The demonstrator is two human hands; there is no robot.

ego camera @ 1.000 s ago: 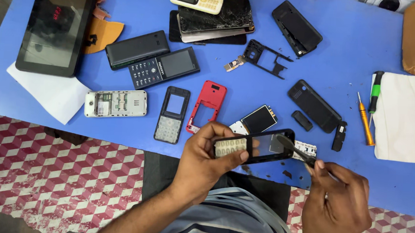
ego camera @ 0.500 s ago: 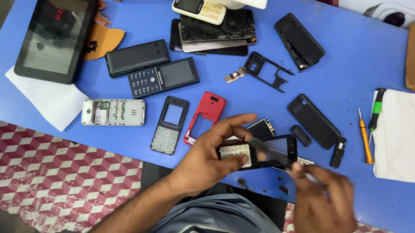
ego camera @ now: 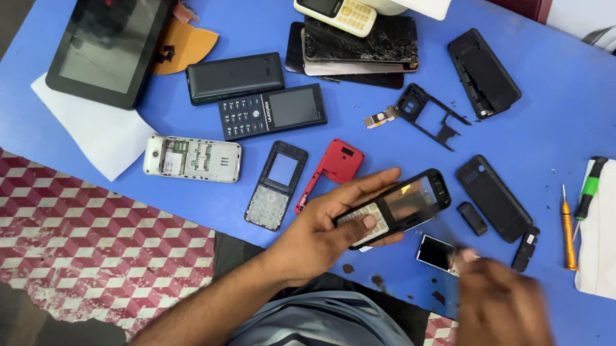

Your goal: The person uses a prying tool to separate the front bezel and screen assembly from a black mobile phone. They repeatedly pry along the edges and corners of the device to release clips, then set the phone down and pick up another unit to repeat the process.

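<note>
The left hand [ego camera: 322, 231] has its fingers [ego camera: 364, 187] closed around a black phone [ego camera: 398, 207], held just above the blue bench [ego camera: 577, 90]. Right of the phone, the right hand [ego camera: 502, 313] is blurred; whether its fingers grip anything cannot be told. It hovers beside a small screen part [ego camera: 435, 252]. Left of the phone lies a red frame [ego camera: 333, 169]; beyond it, a cracked handset [ego camera: 362, 47]. The phone looks mid-disassembly; the next move calls for a steady hold.

A phone repair workshop: a blue worktop [ego camera: 577, 90] strewn with opened keypad phones [ego camera: 192, 159], loose covers [ego camera: 334, 169], a cracked screen [ego camera: 361, 44], a tablet [ego camera: 110, 33] and small screwdrivers [ego camera: 568, 228].
</note>
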